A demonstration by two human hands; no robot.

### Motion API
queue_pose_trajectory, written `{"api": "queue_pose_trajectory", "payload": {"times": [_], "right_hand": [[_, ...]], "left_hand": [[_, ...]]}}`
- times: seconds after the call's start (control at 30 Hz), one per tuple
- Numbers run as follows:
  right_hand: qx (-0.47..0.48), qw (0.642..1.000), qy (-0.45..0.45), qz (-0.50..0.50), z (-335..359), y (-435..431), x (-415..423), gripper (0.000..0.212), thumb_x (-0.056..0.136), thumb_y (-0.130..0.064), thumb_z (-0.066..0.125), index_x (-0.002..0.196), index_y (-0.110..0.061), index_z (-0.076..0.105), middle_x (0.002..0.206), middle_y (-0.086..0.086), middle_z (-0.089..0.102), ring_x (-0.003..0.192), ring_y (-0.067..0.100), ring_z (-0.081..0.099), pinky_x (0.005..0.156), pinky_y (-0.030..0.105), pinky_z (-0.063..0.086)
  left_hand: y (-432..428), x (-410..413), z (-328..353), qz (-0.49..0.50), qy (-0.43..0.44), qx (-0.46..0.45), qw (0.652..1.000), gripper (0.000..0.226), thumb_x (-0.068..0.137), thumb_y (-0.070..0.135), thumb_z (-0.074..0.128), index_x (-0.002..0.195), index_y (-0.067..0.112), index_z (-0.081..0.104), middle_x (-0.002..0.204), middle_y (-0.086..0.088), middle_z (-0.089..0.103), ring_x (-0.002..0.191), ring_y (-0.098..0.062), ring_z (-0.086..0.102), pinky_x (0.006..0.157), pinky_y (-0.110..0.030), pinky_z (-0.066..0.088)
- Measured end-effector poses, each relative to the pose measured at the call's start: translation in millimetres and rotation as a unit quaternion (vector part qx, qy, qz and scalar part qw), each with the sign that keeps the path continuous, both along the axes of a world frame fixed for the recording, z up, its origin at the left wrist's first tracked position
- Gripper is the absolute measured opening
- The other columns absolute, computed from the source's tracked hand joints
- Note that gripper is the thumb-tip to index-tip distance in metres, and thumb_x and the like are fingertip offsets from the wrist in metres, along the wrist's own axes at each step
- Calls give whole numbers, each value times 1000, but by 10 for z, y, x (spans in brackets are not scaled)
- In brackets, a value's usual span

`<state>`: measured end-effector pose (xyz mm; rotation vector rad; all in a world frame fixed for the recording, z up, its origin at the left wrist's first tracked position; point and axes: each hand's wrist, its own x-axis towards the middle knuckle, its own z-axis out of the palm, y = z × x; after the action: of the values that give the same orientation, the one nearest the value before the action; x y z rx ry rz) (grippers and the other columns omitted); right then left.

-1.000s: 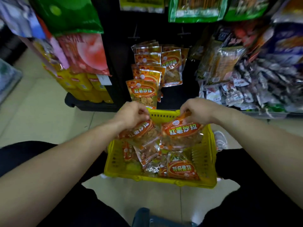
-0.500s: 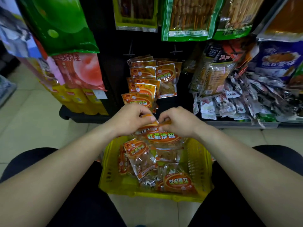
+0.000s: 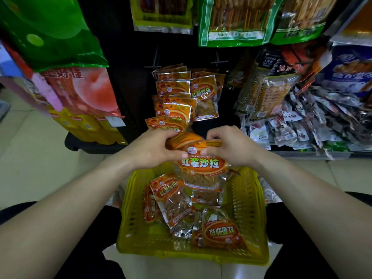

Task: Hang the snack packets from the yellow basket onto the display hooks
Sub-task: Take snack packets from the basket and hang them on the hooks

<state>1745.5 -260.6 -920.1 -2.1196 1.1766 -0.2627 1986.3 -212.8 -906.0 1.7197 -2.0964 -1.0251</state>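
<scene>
A yellow basket (image 3: 247,210) sits on the floor between my knees with several orange snack packets (image 3: 171,200) lying in it. Above its far rim, my left hand (image 3: 153,148) and my right hand (image 3: 231,147) together pinch the top edges of stacked orange packets (image 3: 201,166), which hang down over the basket. Just behind my hands, more of the same orange packets (image 3: 175,97) hang on display hooks (image 3: 156,65) on the dark rack. A second bare hook (image 3: 218,61) sticks out to the right.
Large green and peach bags (image 3: 80,91) hang at the left, with yellow packs (image 3: 88,125) below them. Green skewer packets (image 3: 235,23) hang overhead. Clear and dark snack packs (image 3: 302,117) crowd the shelf at right. Tiled floor lies at the left.
My two hands came together from the basket's far corners and lifted the packets up above the rim, closer to the hanging stock. The view has tilted up toward the rack.
</scene>
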Motion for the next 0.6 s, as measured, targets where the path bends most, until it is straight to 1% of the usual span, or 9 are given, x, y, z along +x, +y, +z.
{"api": "queue_pose_trajectory", "payload": {"times": [0.03, 0.1, 0.17, 0.23, 0.33, 0.4, 0.5, 0.53, 0.6], "right_hand": [[5, 1000, 1, -5, -1, -15, -33, 29, 79, -47, 78, 70, -28, 58, 73, -12, 64, 67, -1, 63, 54, 21, 41], [15, 1000, 4, -17, -9, -34, -83, 31, 78, -48, 78, 71, -25, 59, 75, -10, 66, 66, -1, 64, 53, 19, 41], [17, 999, 6, -26, -15, -46, -112, 36, 77, -50, 79, 70, -21, 58, 72, -9, 65, 63, -2, 63, 49, 15, 39], [20, 999, 6, -29, -10, -47, -124, 39, 76, -50, 80, 67, -20, 56, 67, -8, 64, 60, -5, 62, 44, 11, 36], [29, 999, 0, -34, -2, -42, -136, 37, 75, -50, 80, 66, -22, 57, 64, -11, 63, 58, -8, 60, 44, 9, 37], [40, 999, -13, -29, 5, -33, -139, 34, 76, -51, 78, 76, -22, 61, 73, -12, 66, 64, -8, 63, 48, 10, 41], [52, 998, -30, -8, 21, -17, -146, 34, 80, -44, 78, 102, -22, 66, 96, -9, 70, 84, 0, 67, 68, 20, 53], [48, 998, -29, -1, 19, -19, -152, 30, 82, -40, 78, 104, -23, 65, 98, -8, 70, 86, 4, 67, 71, 22, 53], [40, 999, -31, 2, 18, -27, -165, 18, 84, -32, 77, 95, -27, 64, 91, -7, 69, 82, 9, 66, 69, 26, 51]], "left_hand": [[-4, 20, -28, 7, -20, 0, 1000, 43, 79, 60, 71, 110, 31, 68, 106, 15, 69, 101, -6, 63, 86, -31, 52], [-5, 27, -84, 18, -41, -13, 999, 26, 86, 54, 67, 98, 31, 68, 97, 14, 68, 94, -7, 63, 81, -34, 53], [2, 0, -101, 24, -35, -30, 999, 18, 90, 49, 64, 88, 31, 65, 92, 12, 68, 89, -8, 64, 78, -40, 54], [3, -34, -84, 32, -8, -43, 999, 17, 91, 45, 65, 92, 28, 67, 96, 10, 70, 92, -10, 65, 80, -43, 54], [1, -74, -38, 41, 18, -53, 998, 11, 91, 37, 67, 95, 27, 66, 101, 7, 70, 96, -10, 64, 83, -41, 55], [-1, -96, -5, 47, 33, -57, 997, 8, 90, 32, 70, 92, 35, 62, 102, 9, 68, 97, -9, 63, 83, -40, 55], [16, -123, 11, 49, 50, -60, 996, 16, 90, 25, 72, 92, 36, 60, 106, 8, 67, 101, -10, 61, 86, -41, 54], [23, -125, 8, 50, 48, -65, 995, 17, 90, 24, 72, 93, 35, 60, 106, 8, 67, 101, -11, 61, 86, -41, 53], [29, -113, -3, 57, 44, -73, 995, 19, 91, 22, 71, 96, 36, 60, 106, 8, 67, 99, -12, 62, 86, -39, 53]]}}
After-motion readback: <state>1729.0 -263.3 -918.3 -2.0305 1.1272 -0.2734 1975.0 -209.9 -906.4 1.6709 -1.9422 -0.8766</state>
